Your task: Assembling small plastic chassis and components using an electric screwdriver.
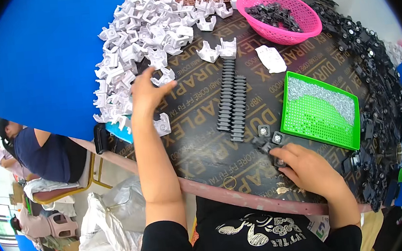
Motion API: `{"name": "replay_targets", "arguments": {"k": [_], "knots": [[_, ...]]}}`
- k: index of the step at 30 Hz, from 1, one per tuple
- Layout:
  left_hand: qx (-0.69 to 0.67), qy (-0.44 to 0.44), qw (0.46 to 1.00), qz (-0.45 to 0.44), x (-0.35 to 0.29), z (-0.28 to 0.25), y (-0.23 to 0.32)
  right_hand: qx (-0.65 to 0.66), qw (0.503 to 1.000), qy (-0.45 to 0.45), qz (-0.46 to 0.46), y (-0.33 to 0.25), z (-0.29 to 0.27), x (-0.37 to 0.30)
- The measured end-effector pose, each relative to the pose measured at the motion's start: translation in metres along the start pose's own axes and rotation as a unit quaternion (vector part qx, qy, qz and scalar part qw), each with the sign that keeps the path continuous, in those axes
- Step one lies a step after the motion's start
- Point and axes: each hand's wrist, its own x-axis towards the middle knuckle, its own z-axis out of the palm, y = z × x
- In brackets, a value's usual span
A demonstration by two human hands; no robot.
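My left hand is at the edge of a big pile of white plastic brackets, thumb and fingers apart, nothing gripped. One white bracket lies by its fingertips, another beside the forearm. My right hand is low on the right of the table, thumb and fingers closed around a small black plastic part, partly hidden by the fingers. Just beyond are a few more black parts with round metal centres. Between the hands, two rows of stacked black ribbed pieces run away from me, two white brackets at their far end.
A green tray of small metal pieces stands at right. Behind it are a crumpled white paper and a pink basket of black parts. Black parts heap along the right edge. A yellowish ring lies near the front edge.
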Motion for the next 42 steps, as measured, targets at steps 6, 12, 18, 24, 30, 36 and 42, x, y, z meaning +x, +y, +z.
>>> {"name": "replay_targets", "arguments": {"k": [6, 12, 18, 24, 30, 36, 42], "knots": [[-0.176, -0.052, 0.982, -0.035, -0.010, -0.003, 0.060, 0.070, 0.976, 0.195, -0.063, 0.005, -0.013, -0.004], [-0.531, -0.200, 0.814, 0.124, -0.084, 0.001, 0.172, 0.382, 0.845, 0.375, -0.015, 0.006, -0.016, -0.001], [-0.734, -0.372, 0.566, 0.041, -0.116, 0.015, 0.195, 0.442, 0.804, 0.390, -0.081, 0.015, -0.022, 0.002], [-0.751, -0.440, 0.485, -0.086, -0.117, 0.021, 0.195, 0.487, 0.779, 0.385, -0.090, 0.020, -0.022, -0.002], [-0.706, -0.325, 0.624, 0.085, -0.125, 0.029, 0.197, 0.332, 0.850, 0.393, -0.116, 0.003, -0.015, -0.004], [-0.650, -0.223, 0.696, 0.208, -0.136, 0.033, 0.201, 0.305, 0.852, 0.417, -0.089, 0.008, -0.004, 0.004], [-0.522, -0.285, 0.777, 0.207, -0.134, 0.030, 0.194, 0.149, 0.905, 0.388, -0.086, 0.008, -0.013, 0.002]]}}
